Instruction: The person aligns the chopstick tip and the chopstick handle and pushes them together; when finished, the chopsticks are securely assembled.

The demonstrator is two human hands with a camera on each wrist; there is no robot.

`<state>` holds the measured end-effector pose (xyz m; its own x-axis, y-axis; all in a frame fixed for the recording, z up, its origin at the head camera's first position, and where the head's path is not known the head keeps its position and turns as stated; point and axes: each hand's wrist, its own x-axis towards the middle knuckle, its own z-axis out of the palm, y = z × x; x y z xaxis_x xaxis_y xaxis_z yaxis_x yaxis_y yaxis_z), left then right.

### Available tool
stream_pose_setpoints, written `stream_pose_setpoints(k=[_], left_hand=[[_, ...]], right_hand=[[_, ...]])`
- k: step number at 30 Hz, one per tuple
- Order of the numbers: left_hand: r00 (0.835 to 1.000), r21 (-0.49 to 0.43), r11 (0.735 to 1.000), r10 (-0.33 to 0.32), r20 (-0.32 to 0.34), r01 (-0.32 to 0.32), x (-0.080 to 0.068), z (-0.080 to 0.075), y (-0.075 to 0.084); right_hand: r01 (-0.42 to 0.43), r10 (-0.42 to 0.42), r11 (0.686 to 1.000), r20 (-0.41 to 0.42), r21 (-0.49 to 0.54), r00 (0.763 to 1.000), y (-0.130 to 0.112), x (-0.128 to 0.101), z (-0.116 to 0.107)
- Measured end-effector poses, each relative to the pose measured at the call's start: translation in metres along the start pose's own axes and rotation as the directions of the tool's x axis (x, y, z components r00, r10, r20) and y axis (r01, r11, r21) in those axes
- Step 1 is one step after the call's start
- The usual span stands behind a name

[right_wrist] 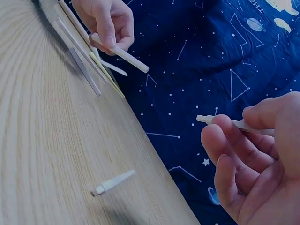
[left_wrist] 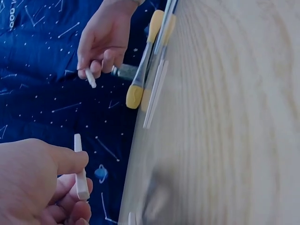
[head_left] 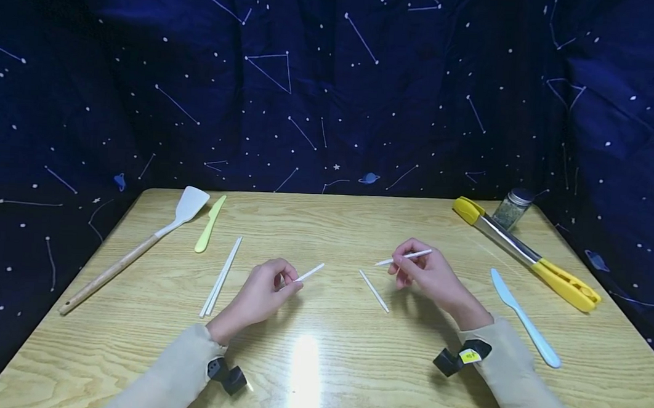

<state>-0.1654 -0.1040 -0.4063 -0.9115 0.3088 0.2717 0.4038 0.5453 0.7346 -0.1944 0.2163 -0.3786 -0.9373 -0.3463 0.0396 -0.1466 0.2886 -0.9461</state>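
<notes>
My left hand (head_left: 264,293), left of the middle, pinches a short white chopstick piece (head_left: 311,272) between thumb and fingers, its free end pointing up and right. Opposite it, my right hand (head_left: 431,277) holds another white chopstick piece (head_left: 385,262) above the table. In the right wrist view this piece has a stepped, narrower end (right_wrist: 202,119). The two held pieces are apart. On the wood between the hands lies a third chopstick piece (head_left: 374,291), also with a stepped end in the right wrist view. A pair of long white chopsticks (head_left: 221,278) lies beside my left wrist.
A white spatula (head_left: 153,238) with a wooden handle and a yellow-green knife (head_left: 210,224) lie at left. At right are a light blue knife (head_left: 523,316), yellow-ended tongs (head_left: 510,241) and a lidded jar (head_left: 512,209). A dark starry cloth (head_left: 333,93) hangs behind the table.
</notes>
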Motion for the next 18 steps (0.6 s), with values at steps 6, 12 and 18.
stream_pose_setpoints(k=[6,12,18], left_hand=[[0.997,-0.029,0.997,0.070,0.026,-0.069,0.003,0.013,0.006],[0.990,-0.078,0.989,0.133,0.051,-0.129,0.006,0.022,0.015],[0.982,-0.103,0.981,0.173,0.076,-0.165,0.010,0.027,0.021]], right_hand=[[0.027,-0.027,1.000,0.036,0.009,0.999,-0.004,-0.004,0.005],[0.044,-0.045,0.999,0.065,0.015,0.997,-0.006,-0.006,0.008],[0.088,-0.092,0.995,0.097,0.045,0.991,-0.006,-0.008,0.009]])
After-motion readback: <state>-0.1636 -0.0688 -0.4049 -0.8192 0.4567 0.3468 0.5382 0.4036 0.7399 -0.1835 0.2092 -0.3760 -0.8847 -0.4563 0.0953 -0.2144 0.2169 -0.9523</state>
